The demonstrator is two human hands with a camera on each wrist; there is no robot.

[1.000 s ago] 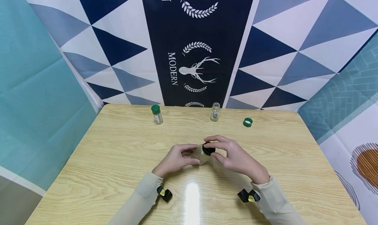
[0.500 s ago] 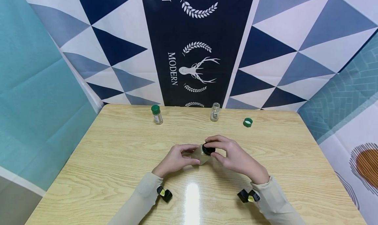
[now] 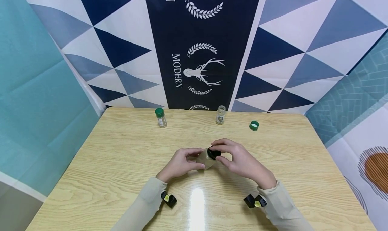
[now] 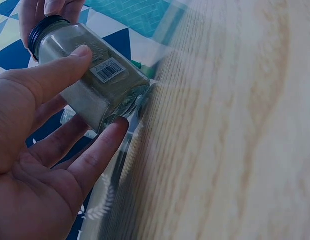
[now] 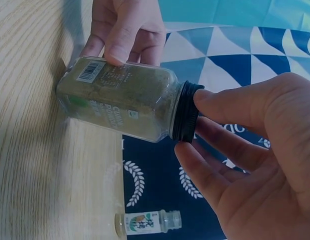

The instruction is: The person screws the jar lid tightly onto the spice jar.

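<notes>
A clear square spice jar (image 5: 120,100) full of greenish-brown powder leans over the table with its black lid (image 5: 185,112) towards the right. My left hand (image 3: 181,163) holds the jar's body, thumb across one face and fingers under it, as the left wrist view shows. The barcode label (image 4: 109,70) faces up beside that thumb. My right hand (image 3: 237,156) pinches the black lid between thumb and fingertips. In the right wrist view the lid sits on the jar's neck.
At the back left of the wooden table (image 3: 121,150) stands a small green-capped spice bottle (image 3: 161,118). An uncapped glass bottle (image 3: 220,115) stands at the back middle, and a loose green cap (image 3: 254,125) lies to its right. A patterned cloth (image 3: 200,49) hangs behind.
The right fingers have shifted very slightly on the black lid. The left hand and the jar hold still.
</notes>
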